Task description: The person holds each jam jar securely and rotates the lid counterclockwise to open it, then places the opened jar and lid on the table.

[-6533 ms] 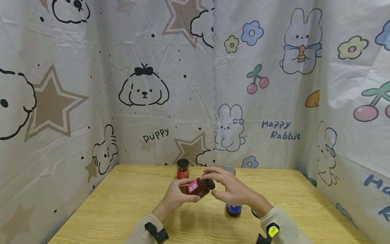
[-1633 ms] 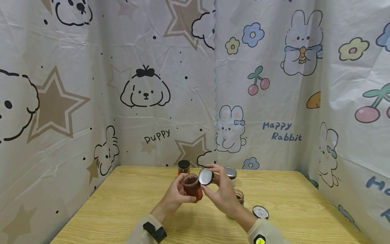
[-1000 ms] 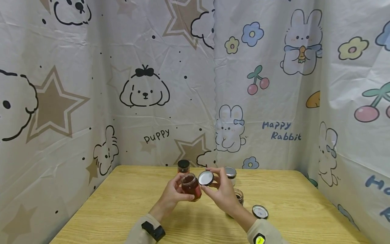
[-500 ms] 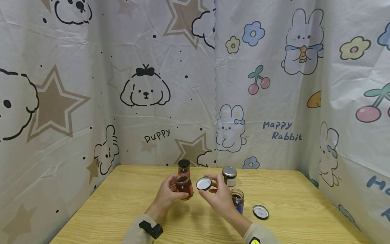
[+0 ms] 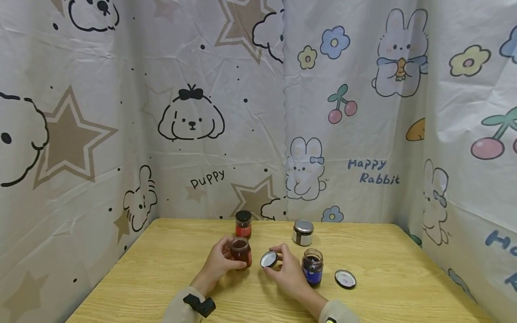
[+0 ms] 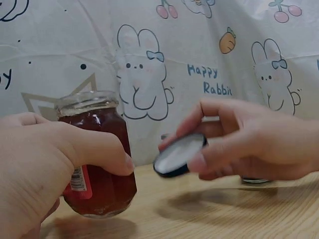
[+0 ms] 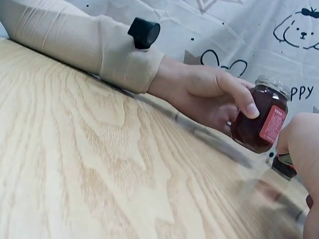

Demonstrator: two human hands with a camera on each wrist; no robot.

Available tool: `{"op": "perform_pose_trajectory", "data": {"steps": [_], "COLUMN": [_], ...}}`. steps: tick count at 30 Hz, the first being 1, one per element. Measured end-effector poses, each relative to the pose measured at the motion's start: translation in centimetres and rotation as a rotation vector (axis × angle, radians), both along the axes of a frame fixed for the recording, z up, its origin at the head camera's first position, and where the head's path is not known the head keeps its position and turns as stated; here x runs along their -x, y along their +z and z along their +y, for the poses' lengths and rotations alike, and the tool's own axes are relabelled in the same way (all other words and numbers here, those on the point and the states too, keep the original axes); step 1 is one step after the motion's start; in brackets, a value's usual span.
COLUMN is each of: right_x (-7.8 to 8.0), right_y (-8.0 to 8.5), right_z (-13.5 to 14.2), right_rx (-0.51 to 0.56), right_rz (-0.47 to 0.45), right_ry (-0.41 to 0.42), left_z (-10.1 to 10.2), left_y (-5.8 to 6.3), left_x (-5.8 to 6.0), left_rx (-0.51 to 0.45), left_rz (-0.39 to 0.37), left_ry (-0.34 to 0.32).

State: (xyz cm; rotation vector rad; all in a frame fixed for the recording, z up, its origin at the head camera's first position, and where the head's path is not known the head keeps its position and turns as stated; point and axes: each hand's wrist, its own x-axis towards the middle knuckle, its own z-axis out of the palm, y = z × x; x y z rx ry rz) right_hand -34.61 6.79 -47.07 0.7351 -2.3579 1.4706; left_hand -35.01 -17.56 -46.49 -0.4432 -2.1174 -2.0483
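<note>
My left hand (image 5: 216, 267) grips an uncapped glass jar (image 5: 242, 255) of dark red contents, its fingers round the side. The jar is nearly upright and low over the table, its bare threaded rim (image 6: 89, 102) and part of a red label showing in the left wrist view. My right hand (image 5: 288, 276) pinches a round lid (image 5: 269, 259) by its edge, black outside with the white inner face turned up. The lid is apart from the jar, to its right. In the right wrist view, my right hand (image 7: 303, 149) shows only partly at the edge.
Behind stand a black-lidded jar (image 5: 243, 224) with a red label and a silver-lidded jar (image 5: 303, 233). An uncapped jar (image 5: 313, 269) with a blue label is beside my right hand. Farther right, another lid (image 5: 345, 279) lies white side up on the wooden table (image 5: 161, 255).
The lid was on the jar at first, with the jar tilted in my left hand. It came off into my right hand; both hands then moved apart and lowered towards the table.
</note>
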Motion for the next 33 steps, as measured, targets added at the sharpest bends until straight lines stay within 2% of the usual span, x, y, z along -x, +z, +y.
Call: {"op": "perform_pose_trajectory", "data": {"steps": [6,11,16,21,33], "right_x": [0.1,0.5,0.7,0.6,0.4], "right_y": [-0.8,-0.9,-0.8,-1.0,-1.8], "right_z": [0.4,0.3,-0.2,-0.3,0.5], "right_rx": [-0.083,-0.182,-0.238,-0.263,-0.284], "right_rz": [0.019,0.053,0.059,0.048,0.055], "right_ry": [-0.004,-0.015,-0.022,-0.026,-0.051], "left_z": [-0.4,-0.8,-1.2,-1.4,-0.6], "left_y": [-0.8,-0.8,-0.7,-0.8,-1.0], "left_x": [0.5,0.8,0.5,0.2,0.5], "left_rx": [0.026,0.041,0.045,0.044,0.043], "left_rz": [-0.012,-0.024,-0.014,-0.029,-0.064], "left_ry": [-0.029,-0.027,-0.004,-0.002,-0.032]}}
